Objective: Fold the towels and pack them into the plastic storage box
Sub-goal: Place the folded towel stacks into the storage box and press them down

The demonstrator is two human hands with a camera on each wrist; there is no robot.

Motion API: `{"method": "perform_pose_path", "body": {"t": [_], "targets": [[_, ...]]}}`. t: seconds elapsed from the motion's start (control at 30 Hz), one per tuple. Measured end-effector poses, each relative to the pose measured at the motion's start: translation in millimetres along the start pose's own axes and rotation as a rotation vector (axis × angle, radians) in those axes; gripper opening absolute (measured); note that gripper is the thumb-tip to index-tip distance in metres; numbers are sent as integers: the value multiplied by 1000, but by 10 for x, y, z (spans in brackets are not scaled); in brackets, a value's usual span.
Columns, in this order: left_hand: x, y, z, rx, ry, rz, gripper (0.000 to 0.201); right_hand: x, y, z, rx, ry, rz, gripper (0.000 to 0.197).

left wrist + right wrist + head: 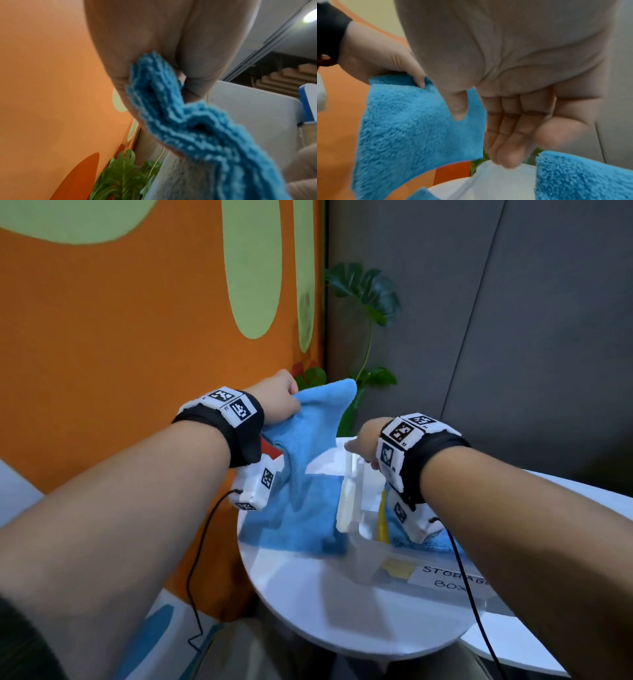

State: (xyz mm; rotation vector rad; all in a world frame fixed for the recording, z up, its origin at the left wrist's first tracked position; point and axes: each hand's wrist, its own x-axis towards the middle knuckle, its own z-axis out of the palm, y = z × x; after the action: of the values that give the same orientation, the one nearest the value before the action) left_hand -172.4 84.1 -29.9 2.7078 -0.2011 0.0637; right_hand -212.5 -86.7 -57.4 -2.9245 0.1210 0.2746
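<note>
Two hands show in my head view: my left hand (279, 398) is raised above the far left edge of the white round table (329, 604), fingers curled round a top corner of a blue towel (310, 436) that hangs down onto more blue cloth lying flat on the table; whether that flat cloth is the same towel I cannot tell. My right hand (364, 440) hovers beside it over the clear plastic storage box (370, 563), which stands on the right part of the table with a handwritten label; a second blue towel (442, 542) lies inside it, mostly hidden by my wrist camera, and something yellow stands in the box too. A leafy plant (368, 292) stands behind the table, between the orange wall and the grey panel. From the left wrist I see my left hand (150, 56) pinching bunched edges of the blue towel (188, 128) between thumb and fingers, with the plant (123, 178) below. From the right wrist, my right hand (513, 94) holds nothing, palm bare, fingers (505, 148) loosely extended downward together; the left hand (382, 58) grips the hanging towel (419, 128) beside it, and the second blue towel (583, 177) shows at lower right.
</note>
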Motion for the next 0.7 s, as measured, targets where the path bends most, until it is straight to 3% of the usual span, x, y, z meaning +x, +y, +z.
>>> {"method": "perform_pose_path", "body": {"t": [0.2,0.27,0.43,0.5,0.57,0.6,0.7], "targets": [[-140,347,-425,-561,41,124,24,-40,117,-174,416,97,-8,57],[-189,443,-498,-729,53,147,26,-10,183,-226,532,113,51,67],[-293,622,-488,-937,-22,213,26,-22,292,-322,980,177,132,82],[-311,659,-434,-959,-44,206,25,-53,330,-334,1261,111,143,72],[-319,691,-380,-943,-40,175,26,-27,427,-394,1263,155,151,41],[-324,706,-353,-917,-36,152,26,-76,465,-443,1139,161,170,31],[-330,736,-242,-828,-149,118,33,-101,718,-533,857,236,203,31]]}}
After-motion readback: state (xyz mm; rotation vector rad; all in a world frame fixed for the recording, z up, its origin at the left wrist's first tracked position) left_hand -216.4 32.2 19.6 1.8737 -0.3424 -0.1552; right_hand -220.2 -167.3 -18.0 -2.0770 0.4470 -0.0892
